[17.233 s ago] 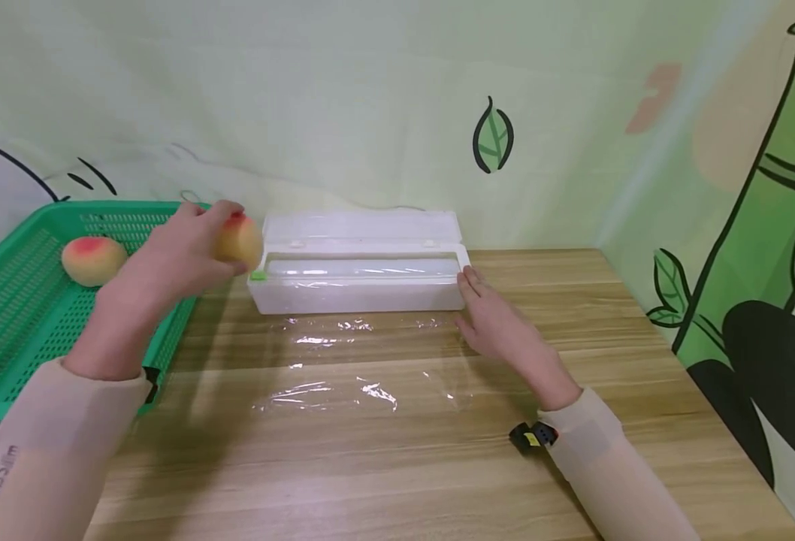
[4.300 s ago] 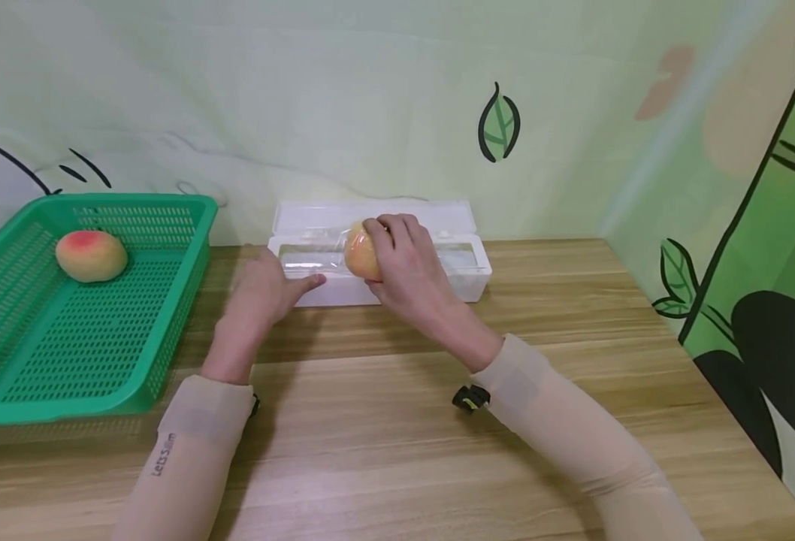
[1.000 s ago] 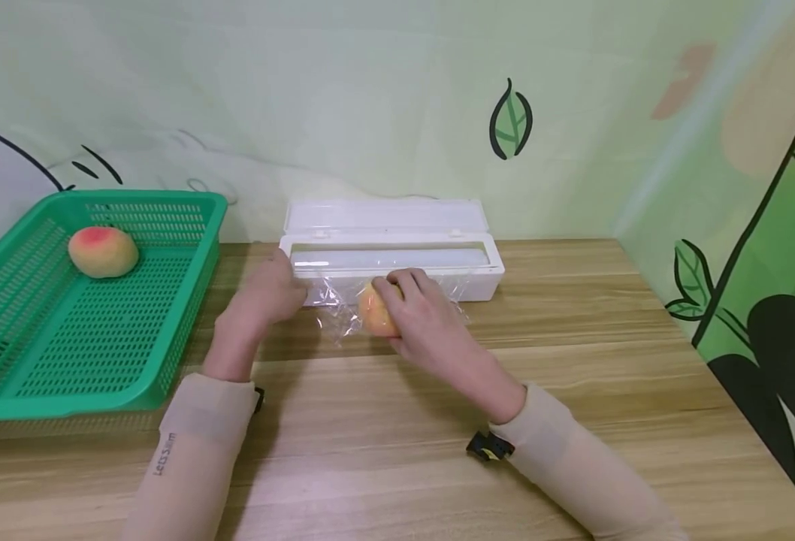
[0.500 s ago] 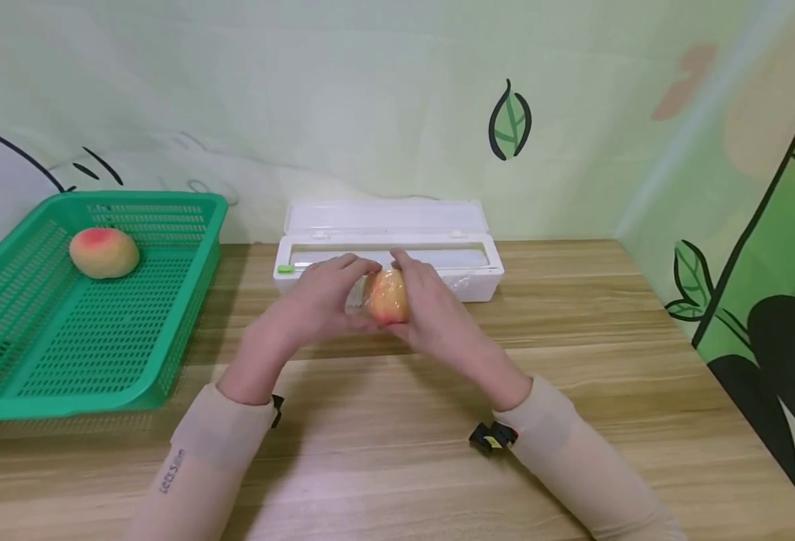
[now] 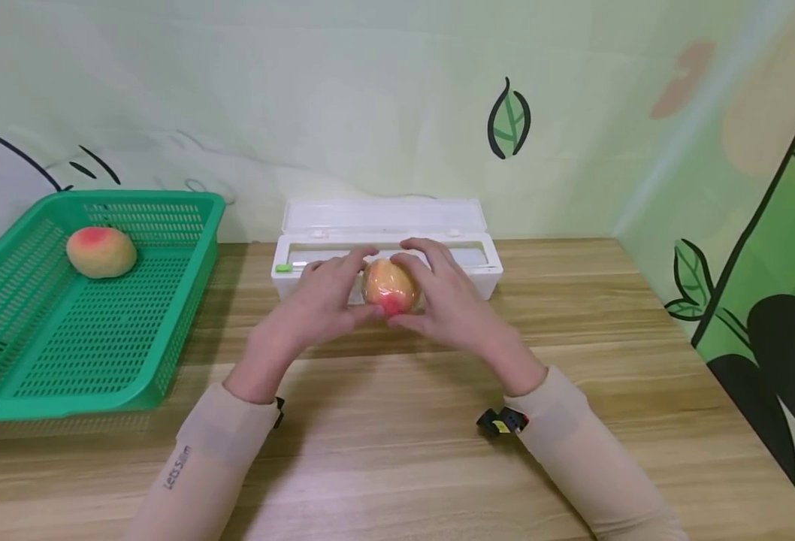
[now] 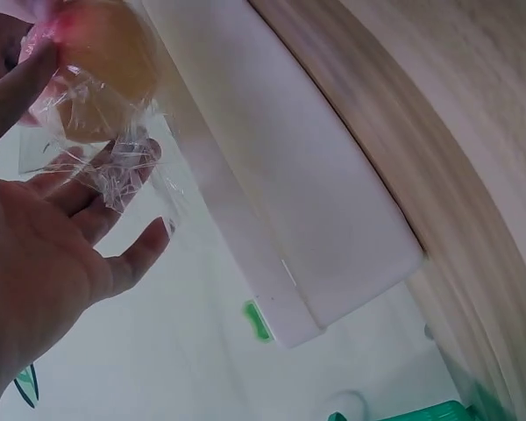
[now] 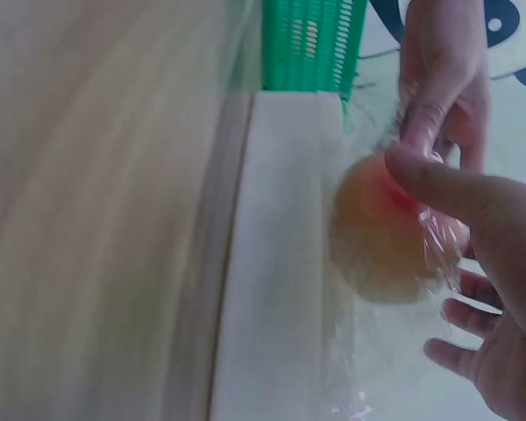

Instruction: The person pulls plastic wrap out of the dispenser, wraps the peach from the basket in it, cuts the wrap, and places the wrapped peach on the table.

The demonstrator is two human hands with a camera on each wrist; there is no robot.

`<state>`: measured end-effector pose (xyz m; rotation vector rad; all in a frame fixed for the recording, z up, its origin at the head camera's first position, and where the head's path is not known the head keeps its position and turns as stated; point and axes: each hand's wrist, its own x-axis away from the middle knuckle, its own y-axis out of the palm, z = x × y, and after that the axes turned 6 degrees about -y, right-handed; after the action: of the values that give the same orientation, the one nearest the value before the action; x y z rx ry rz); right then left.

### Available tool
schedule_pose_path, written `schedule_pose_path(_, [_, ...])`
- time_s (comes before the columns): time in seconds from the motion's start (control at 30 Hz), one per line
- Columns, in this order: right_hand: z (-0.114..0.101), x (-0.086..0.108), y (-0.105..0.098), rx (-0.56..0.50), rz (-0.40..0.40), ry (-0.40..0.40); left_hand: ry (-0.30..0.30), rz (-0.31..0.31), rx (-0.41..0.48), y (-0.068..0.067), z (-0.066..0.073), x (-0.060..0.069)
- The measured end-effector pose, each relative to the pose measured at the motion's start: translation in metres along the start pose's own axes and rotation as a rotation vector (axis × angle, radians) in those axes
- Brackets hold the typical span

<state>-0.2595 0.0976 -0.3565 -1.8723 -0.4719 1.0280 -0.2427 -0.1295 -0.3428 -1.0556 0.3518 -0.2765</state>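
A yellow peach with a red blush (image 5: pixel 391 287), wrapped in clear cling film, is held up between both hands in front of the white cling film dispenser (image 5: pixel 484 282). My left hand (image 5: pixel 323 302) grips its left side, thumb near the red tip. Loose, bunched film (image 6: pixel 118 171) hangs by those fingers in the left wrist view. From the right, my right hand (image 5: pixel 453 304) holds the peach with thumb below and fingers above. In the right wrist view its thumb presses film near the red spot. The dispenser's lid (image 5: pixel 384 216) stands raised; the hands partly cover its front.
A green plastic basket (image 5: pixel 100 403) stands on the left with one unwrapped peach (image 5: pixel 102 252) inside. The wooden table (image 5: pixel 384 466) runs up to a printed cloth backdrop (image 5: pixel 370 98). A green slider (image 5: pixel 284 268) sits at the dispenser's left end.
Earlier the left hand held a bare peach while film lay on the table. Later the right hand held it in film; the left hand came over from the dispenser's left end to hold it too.
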Motion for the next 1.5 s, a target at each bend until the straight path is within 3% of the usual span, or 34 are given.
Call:
schedule_pose_path(0.13, [0.005,0.003,-0.009,0.029,-0.05,0.01,0.015,0.017,0.003,0.002,-0.001,0.001])
schedule_pose_path(0.33, [0.027,0.01,-0.037,-0.152,-0.107,0.03,0.079,0.108,-0.017,0.004,-0.002,-0.002])
schedule_pose_path(0.47, [0.048,0.021,-0.058,-0.248,-0.119,0.052,0.071,0.101,-0.024,0.004,0.0,-0.003])
schedule_pose_path(0.57, [0.062,0.026,-0.061,-0.207,-0.151,0.113,0.051,0.08,-0.025,0.003,0.0,-0.002])
schedule_pose_path(0.73, [0.076,0.022,-0.044,-0.089,-0.216,0.219,0.073,0.084,-0.015,0.004,0.0,-0.001])
schedule_pose_path(0.8, [0.077,0.021,-0.037,-0.074,-0.183,0.267,0.081,0.087,-0.017,0.004,0.0,-0.001])
schedule_pose_path(0.9, [0.078,0.019,-0.033,-0.052,-0.073,0.302,0.078,0.086,-0.027,0.004,0.002,-0.002])
schedule_pose_path(1.03, [0.078,0.018,-0.03,-0.01,0.044,0.287,0.055,0.088,-0.045,0.005,0.006,-0.003])
schedule_pose_path(1.27, [0.077,0.017,-0.024,-0.023,0.149,0.313,-0.027,0.126,-0.038,0.012,0.007,-0.011])
schedule_pose_path(1.5, [0.078,0.012,-0.02,-0.04,0.266,0.295,-0.045,0.159,-0.042,0.012,0.007,-0.016])
